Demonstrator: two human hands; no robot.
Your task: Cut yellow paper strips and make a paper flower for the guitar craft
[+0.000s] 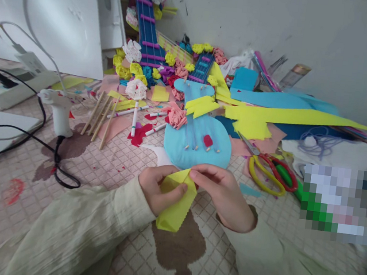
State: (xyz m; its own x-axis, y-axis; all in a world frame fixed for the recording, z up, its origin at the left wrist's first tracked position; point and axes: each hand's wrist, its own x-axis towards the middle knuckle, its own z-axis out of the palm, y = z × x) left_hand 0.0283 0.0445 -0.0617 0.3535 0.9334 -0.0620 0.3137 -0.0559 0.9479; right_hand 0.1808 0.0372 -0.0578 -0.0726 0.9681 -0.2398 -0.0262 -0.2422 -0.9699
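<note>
A yellow piece of fabric with a zigzag edge hangs between my two hands at the middle front. My left hand is closed on it, with the thumb laid across its face. The fingertips of my right hand pinch its upper corner. Just beyond my hands lies a light blue guitar-shaped craft piece with strings along its body and a small red patch. A crumpled pink flower sits against its left side.
At left stand a white glue gun with a black cord and a power strip. Wooden sticks and markers lie nearby. Scissors with red and yellow handles are at right. Crafted flowers and yellow strips line the back.
</note>
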